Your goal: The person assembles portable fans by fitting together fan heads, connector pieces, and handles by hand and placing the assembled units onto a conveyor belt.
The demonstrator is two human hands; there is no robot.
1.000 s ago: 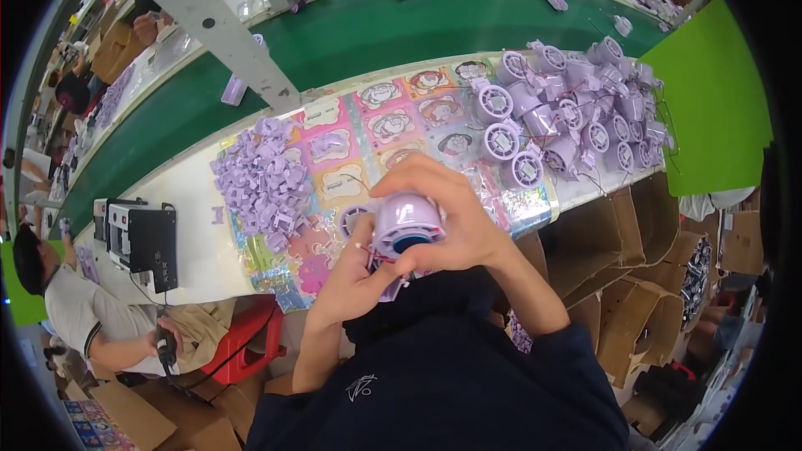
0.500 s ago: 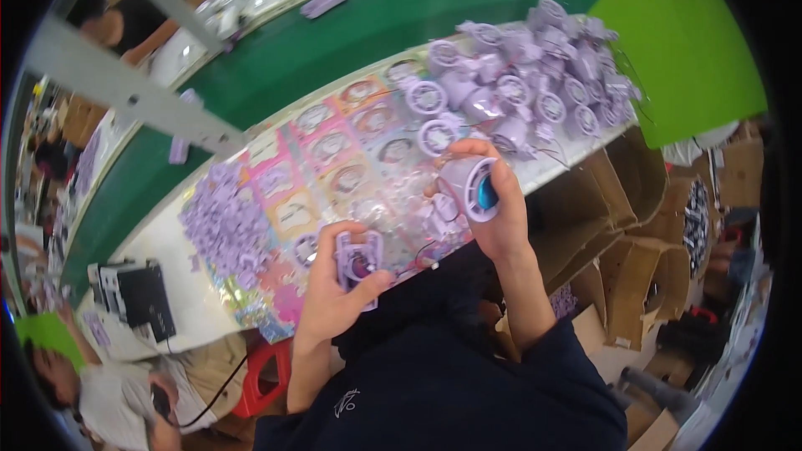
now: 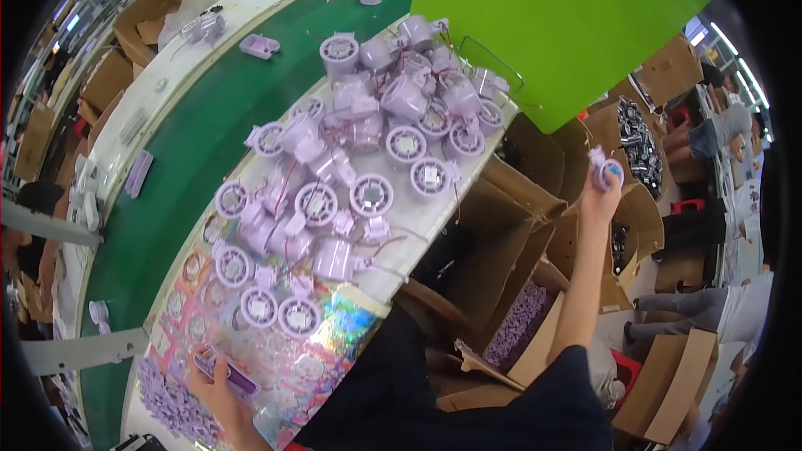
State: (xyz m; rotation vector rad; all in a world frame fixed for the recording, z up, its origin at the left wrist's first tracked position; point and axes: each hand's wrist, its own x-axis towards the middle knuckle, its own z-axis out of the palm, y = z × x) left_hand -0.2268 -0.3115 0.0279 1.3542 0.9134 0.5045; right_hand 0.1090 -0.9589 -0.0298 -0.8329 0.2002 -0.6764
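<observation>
Right hand [image 3: 599,198]: fingers curled around a lilac round housing [image 3: 607,174], which is gripped at the raised end of the outstretched arm. Blue is seen inside its ring. The housing is held beyond the table edge, in front of open cardboard boxes, well apart from the left hand.

Left hand [image 3: 215,392]: a long lilac shell [image 3: 230,374] is pinched between thumb and fingers, tilted, its dark purple inside partly visible. The shell is held over a colourful printed sheet [image 3: 192,301]. Just beside this hand, a heap of small lilac parts [image 3: 171,401] is spread at the near end of the table [image 3: 399,274].

Farther along the table, a large pile of lilac cylinders [image 3: 405,96] is stacked loosely; thin wires are seen trailing from several, and spoked ring faces are turned upward on many.

Alongside the table, a green conveyor belt [image 3: 200,134] is seen, on which a lilac tray [image 3: 260,47] and a few other lilac pieces are scattered. Past the pile, a bright green panel [image 3: 535,25] is set. On the other side, a cardboard box is filled with tiny lilac pieces [image 3: 518,326]; another is filled with dark and silvery parts [image 3: 642,146].
</observation>
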